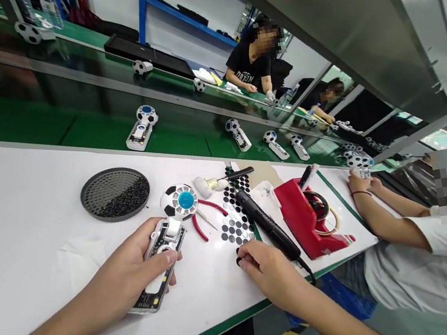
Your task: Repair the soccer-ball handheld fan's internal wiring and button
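Observation:
My left hand (pixel 132 271) grips a football-patterned handheld fan (pixel 167 245), its open back showing a circuit board. My right hand (pixel 269 271) pinches a small black round sticker (pixel 238 260) between its fingertips. Just beyond that hand lies a sheet of black and grey round stickers (pixel 234 217). A black electric screwdriver (pixel 267 226) rests beside the sheet, its cord passing near my right wrist. Between my hands lie red-handled pliers (pixel 202 222) and fine tweezers (pixel 209 219). A fan head with a blue centre (pixel 178 202) sits by my left thumb, and I cannot tell whether it is attached.
A round mesh tray (pixel 115 194) holds black granules. A red tape dispenser (pixel 306 216) stands on the right. A seated co-worker's hands (pixel 361 181) hold a fan at the bench's far end. Fans stand on a green conveyor (pixel 184 139) behind the bench.

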`<state>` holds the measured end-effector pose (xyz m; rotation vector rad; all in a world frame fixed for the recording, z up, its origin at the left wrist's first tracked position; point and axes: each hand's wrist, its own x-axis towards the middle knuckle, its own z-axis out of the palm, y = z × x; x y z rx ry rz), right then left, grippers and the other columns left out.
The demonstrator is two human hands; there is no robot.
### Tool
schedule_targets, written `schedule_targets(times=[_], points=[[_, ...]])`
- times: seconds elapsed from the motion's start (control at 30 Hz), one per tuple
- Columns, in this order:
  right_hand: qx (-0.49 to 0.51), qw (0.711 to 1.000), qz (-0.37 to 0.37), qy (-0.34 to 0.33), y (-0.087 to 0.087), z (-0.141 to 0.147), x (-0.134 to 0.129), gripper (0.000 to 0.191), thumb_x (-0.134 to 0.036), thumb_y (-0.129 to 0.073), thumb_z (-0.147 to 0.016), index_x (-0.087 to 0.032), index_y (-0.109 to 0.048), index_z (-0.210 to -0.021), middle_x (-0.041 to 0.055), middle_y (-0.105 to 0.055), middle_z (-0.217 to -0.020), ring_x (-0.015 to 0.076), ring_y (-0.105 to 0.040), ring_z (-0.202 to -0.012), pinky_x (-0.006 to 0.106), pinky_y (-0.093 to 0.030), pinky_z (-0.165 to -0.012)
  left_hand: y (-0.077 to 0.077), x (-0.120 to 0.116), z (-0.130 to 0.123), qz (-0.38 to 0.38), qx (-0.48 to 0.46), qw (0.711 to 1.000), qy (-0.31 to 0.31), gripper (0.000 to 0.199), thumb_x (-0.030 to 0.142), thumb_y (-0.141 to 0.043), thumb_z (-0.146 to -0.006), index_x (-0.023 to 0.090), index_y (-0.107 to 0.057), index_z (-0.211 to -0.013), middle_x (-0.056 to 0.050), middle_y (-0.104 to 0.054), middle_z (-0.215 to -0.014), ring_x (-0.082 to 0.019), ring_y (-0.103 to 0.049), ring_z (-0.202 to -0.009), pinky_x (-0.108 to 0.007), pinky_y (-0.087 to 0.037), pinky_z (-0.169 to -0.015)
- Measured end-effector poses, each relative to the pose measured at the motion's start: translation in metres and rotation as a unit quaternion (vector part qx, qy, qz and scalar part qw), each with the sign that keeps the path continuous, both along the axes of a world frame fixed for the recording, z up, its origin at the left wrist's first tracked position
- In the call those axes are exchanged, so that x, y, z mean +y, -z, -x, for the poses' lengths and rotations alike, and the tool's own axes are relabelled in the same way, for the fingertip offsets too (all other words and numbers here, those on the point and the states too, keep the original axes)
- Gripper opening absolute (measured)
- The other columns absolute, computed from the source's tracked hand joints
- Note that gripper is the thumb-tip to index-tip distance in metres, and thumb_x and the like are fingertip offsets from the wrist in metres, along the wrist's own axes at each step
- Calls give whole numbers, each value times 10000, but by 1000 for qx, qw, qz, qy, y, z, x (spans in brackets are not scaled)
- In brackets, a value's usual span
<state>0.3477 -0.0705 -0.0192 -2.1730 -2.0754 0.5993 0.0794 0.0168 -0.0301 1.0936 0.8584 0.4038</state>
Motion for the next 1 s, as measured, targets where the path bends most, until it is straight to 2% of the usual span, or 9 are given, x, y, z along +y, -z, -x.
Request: schedule_targets(times=[0.2,0.4,0.47,0.57,0.67,0.77,0.9,1.0], points=[[33,998,36,37,-5,-2,5,97,-111,-531,-878,-186,-585,-850,17,-630,-818,166,-568,-729,269,-415,-644,0,1,0,0,3,1000,7,344,512,-561,-897,279,-451,-1124,14,-647,-741,-194,-563,-693,-284,-414,-596],[61,996,46,45,-11,-4,0,137,-122,-472,-908,-201,-527,-811,-3,-588,-789,157,-518,-707,278,-374,-633,1,2,1,5,-6,1000,23,353,495,-559,-906,265,-446,-1148,6,-647,-755,-202,-576,-706,-298,-433,-609],[71,996,48,37,-18,-6,-4,128,-151,-461,-930,-207,-513,-828,-5,-577,-811,156,-510,-727,282,-377,-645,0,2,1,12,-16,1000,22,365,466,-567,-911,268,-427,-1184,2,-647,-785,-197,-586,-714,-300,-442,-616],[120,992,45,17,-38,-2,-4,124,-224,-446,-973,-218,-511,-867,-12,-563,-844,146,-493,-750,278,-385,-667,0,1,0,28,-38,999,17,383,412,-579,-915,280,-395,-1223,-10,-636,-860,-198,-602,-752,-311,-464,-627],[241,969,47,5,-62,14,12,141,-304,-496,-977,-220,-532,-870,-29,-535,-803,126,-470,-730,256,-383,-654,1,0,-1,30,-90,995,15,355,326,-593,-901,282,-397,-1194,-10,-596,-910,-211,-621,-803,-334,-491,-650],[328,943,56,-19,-76,43,44,123,-282,-577,-933,-211,-556,-835,-52,-510,-734,101,-452,-676,234,-368,-614,1,0,-1,13,-135,991,12,379,225,-594,-869,279,-391,-1185,-1,-571,-952,-202,-639,-823,-351,-508,-703],[312,944,46,-100,-73,79,79,119,-193,-555,-919,-206,-559,-801,-65,-535,-711,90,-463,-663,221,-363,-600,0,3,0,-2,-145,989,-10,446,151,-568,-801,251,-378,-1193,-10,-593,-926,-214,-649,-837,-352,-508,-704],[255,954,33,-151,-64,90,89,139,-157,-534,-922,-211,-549,-794,-76,-544,-700,83,-457,-654,211,-353,-592,1,6,1,-4,-147,989,-31,461,143,-565,-770,245,-383,-1181,-2,-582,-908,-210,-639,-830,-357,-509,-706]])
